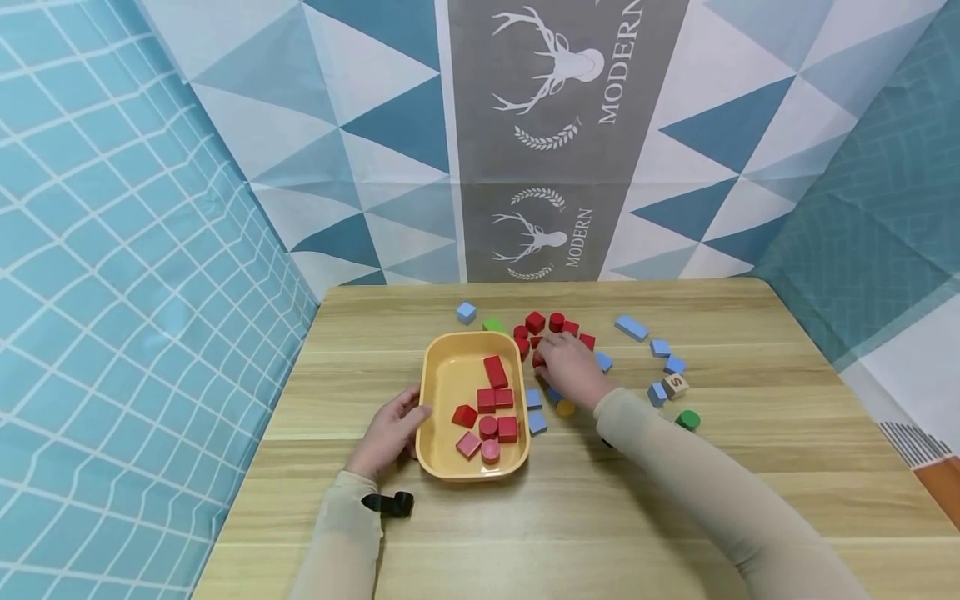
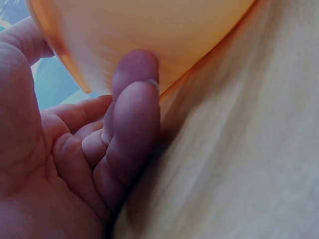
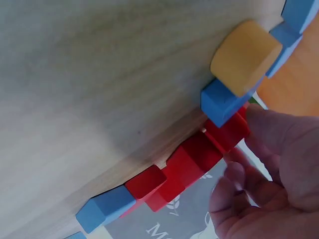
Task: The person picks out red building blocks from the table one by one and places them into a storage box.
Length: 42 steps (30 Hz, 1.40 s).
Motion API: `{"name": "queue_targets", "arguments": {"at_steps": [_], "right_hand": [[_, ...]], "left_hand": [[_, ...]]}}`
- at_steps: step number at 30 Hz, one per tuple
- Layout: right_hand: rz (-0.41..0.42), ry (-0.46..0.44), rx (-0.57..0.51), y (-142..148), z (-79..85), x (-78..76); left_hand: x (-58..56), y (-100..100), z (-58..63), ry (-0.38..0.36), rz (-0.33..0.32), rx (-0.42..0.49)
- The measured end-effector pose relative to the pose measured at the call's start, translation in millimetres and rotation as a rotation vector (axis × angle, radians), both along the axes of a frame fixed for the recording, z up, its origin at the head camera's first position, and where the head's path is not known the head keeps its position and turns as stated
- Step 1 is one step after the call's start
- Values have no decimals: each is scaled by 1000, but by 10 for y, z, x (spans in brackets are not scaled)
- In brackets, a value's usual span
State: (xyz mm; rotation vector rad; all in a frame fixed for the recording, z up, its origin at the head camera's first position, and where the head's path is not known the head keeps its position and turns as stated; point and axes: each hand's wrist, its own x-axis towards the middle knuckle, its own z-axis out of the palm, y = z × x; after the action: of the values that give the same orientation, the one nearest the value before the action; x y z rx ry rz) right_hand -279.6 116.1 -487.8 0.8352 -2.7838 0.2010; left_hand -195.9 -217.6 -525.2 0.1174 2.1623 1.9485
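My left hand [image 1: 392, 429] holds the left side of a yellow plastic tray [image 1: 474, 477], thumb over the rim and fingers against the outer wall. In the left wrist view the fingertips [image 2: 137, 99] touch the tray's wall [image 2: 189, 30]. Inside the tray lie several red wooden blocks [image 1: 496, 372], some oblong, some round. Beyond its right edge, my right hand [image 1: 572, 367] pinches a red block [image 3: 227, 132] between thumb and fingers, low over the table. More red blocks [image 1: 535, 322] cluster around those fingers. A blue block [image 3: 222, 102] and a yellow cylinder [image 3: 244, 55] are beside the hand.
Several blue blocks [image 1: 632, 327] lie scattered to the right, with a lettered wooden cube [image 1: 676, 385] and a green cylinder [image 1: 688, 420]. A light green block [image 1: 493, 325] and another blue cube [image 1: 466, 312] are behind the tray. Patterned cloth [image 1: 390, 150] hangs behind the wooden table [image 1: 600, 533].
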Motion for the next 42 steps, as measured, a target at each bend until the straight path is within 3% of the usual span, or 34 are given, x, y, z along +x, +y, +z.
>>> {"name": "queue_targets", "arguments": {"at_steps": [6, 11, 13, 16, 20, 25, 35, 42], "right_hand": [[-30, -4, -46, 11, 42, 24], [-106, 12, -283, -104, 355, 143], [-70, -1, -371, -246, 518, 234], [71, -56, -380, -495, 616, 381], [199, -110, -262, -715, 384, 537], [197, -152, -197, -780, 69, 598], [134, -186, -232, -797, 91, 621], [165, -172, -279, -761, 74, 620]], "left_hand": [[-1, 8, 3, 13, 4, -14], [7, 4, 14, 12, -1, -23], [4, -8, 23, 21, 3, -26], [-1, -26, 30, 30, 9, -32], [5, -15, 16, 14, -4, -21], [28, 20, -6, 21, 14, -35], [16, 8, 25, 47, 1, -20], [23, 1, 25, 32, 1, -5]]}}
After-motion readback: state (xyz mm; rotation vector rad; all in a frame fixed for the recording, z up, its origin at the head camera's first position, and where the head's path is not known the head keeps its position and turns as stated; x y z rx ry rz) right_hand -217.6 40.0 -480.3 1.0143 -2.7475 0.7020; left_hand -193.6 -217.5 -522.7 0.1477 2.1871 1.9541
